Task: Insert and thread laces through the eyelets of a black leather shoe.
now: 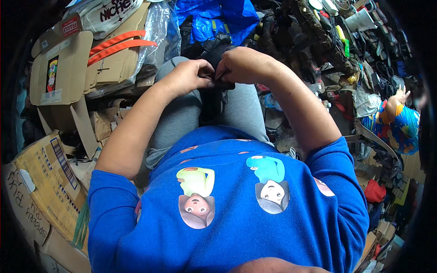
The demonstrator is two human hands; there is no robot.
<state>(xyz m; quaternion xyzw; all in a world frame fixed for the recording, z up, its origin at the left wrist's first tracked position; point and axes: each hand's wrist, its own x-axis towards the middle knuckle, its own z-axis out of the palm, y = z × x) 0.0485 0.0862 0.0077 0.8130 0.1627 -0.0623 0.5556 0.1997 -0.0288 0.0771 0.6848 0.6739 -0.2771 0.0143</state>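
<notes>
Above my knees, my left hand (193, 74) and my right hand (242, 66) are close together, fingers bent inward. Between them is a small dark item (225, 85), too dark for me to tell its kind. My left fingers and thumb are closed on its left side. From the right, my right hand pinches at it with the thumb and fingers. Beneath the hands, more black material (211, 105) hangs or lies between my grey-trousered legs (246, 107); the two dark areas blend, and I cannot tell whether they are joined.
Opened cardboard boxes (63, 68) and flattened cardboard with orange strips (120, 48) stand at the left. A blue plastic bag (216, 20) lies ahead. Heaped mixed items (314, 45) fill the right, where another person in patterned blue clothing (405, 129) is partly visible.
</notes>
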